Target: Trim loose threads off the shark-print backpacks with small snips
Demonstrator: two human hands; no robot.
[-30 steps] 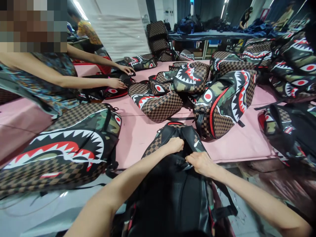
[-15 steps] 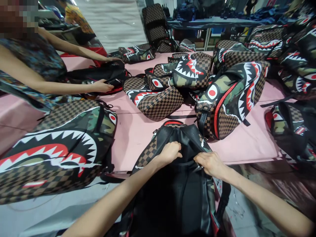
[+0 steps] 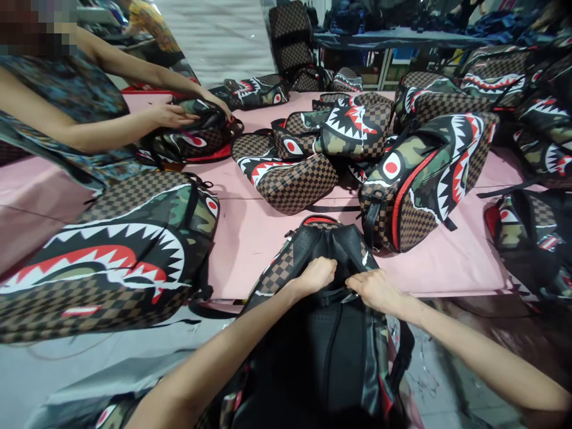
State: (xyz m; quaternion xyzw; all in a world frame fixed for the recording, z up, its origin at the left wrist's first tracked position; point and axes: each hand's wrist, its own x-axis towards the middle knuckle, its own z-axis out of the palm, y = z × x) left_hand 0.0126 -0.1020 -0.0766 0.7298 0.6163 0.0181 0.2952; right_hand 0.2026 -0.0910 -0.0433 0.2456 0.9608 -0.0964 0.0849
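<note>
A backpack (image 3: 326, 333) lies back side up in front of me, black padded back and straps showing, checkered brown sides. It rests half on the pink table's (image 3: 250, 238) near edge. My left hand (image 3: 316, 275) is closed on the black material near the top of the back panel. My right hand (image 3: 374, 290) is closed on the same spot just to the right, fingers pinching a strap or fold. What exactly the fingers grip is hidden.
A large shark-mouth backpack (image 3: 111, 256) lies at the left. Several more shark-print backpacks (image 3: 420, 179) are piled across the table's middle and right. A person at the far left handles another backpack (image 3: 192, 137) with both hands. More bags and a table (image 3: 393, 39) stand behind.
My hands have drawn slightly closer together on the backpack's back. The person at the left has turned their bag over, its shark face now showing.
</note>
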